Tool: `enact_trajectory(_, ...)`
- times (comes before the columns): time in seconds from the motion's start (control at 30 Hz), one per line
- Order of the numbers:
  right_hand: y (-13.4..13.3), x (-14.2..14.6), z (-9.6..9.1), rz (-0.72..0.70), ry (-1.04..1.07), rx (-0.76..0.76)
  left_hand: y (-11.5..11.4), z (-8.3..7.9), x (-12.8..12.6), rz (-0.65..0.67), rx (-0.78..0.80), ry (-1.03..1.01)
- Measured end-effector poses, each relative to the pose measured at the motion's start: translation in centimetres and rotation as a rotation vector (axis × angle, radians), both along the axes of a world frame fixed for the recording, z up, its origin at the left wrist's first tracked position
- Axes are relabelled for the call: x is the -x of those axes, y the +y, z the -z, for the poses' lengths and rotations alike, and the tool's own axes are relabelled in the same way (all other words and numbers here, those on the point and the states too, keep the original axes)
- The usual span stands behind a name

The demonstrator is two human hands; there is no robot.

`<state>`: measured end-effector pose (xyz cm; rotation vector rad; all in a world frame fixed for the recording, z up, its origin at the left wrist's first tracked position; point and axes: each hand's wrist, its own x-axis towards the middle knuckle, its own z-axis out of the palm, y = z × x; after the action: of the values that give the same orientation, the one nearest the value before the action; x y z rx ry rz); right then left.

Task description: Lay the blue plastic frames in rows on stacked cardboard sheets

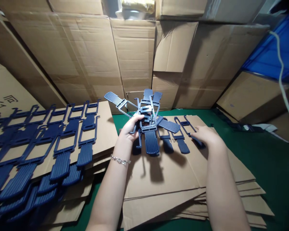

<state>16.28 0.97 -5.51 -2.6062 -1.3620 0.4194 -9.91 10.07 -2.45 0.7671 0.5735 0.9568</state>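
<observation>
My left hand (132,128) is closed on a loose bunch of dark blue plastic frames (152,142), raised over the cardboard. Each frame has a flat, ribbed paddle end and thin open side bars; in the bunch they point in several directions. On the right, my right hand (208,136) is bent over the ribbed end of another blue plastic frame (186,125) with its fingers around it, though the thumb is hidden. Between the hands, more ribbed frames (183,146) lie on the cardboard stack (163,189).
At left, overlapping rows of the same blue frames (65,141) cover another cardboard stack (106,134). Green table surface (262,160) shows around the stacks. Cardboard boxes (135,54) form a wall behind. A white cable (283,80) hangs by a blue crate (272,54) at right.
</observation>
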Motion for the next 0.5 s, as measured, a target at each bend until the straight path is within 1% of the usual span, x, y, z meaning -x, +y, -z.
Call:
enact_trajectory(0.03, -0.2, 0.4, -0.6, -0.013, 0.027, -0.122, -0.1, 0.0, -0.1, 0.025, 0.006, 0.029)
enact_trajectory(0.07, -0.3, 0.9, -1.1, -0.034, 0.097, -0.258, -0.3, 0.1, -0.1, 0.051, 0.011, 0.052)
enact_trajectory(0.1, -0.4, 1.5, -1.6, -0.057, 0.213, -0.386, -0.5, 0.2, -0.2, 0.076, 0.012, 0.067)
enact_trajectory(0.13, -0.5, 2.2, -2.1, -0.082, 0.365, -0.484, -0.6, 0.3, -0.2, 0.101, 0.015, 0.08)
enact_trajectory(0.2, -0.5, 3.8, -2.8, -0.142, 0.698, -0.563, -0.9, 0.4, -0.3, 0.166, 0.019, 0.11)
enact_trajectory(0.27, -0.2, 5.3, -3.0, -0.208, 0.932, -0.584, -1.2, 0.5, -0.4, 0.22, 0.012, 0.126)
enact_trajectory(0.33, 0.2, 6.5, -2.9, -0.235, 1.013, -0.633, -1.3, 0.6, -0.5, 0.249, -0.001, 0.123)
enact_trajectory(0.5, 1.0, 8.3, -2.4, -0.164, 1.04, -0.812, -1.4, 0.6, -0.6, 0.23, 0.013, 0.097)
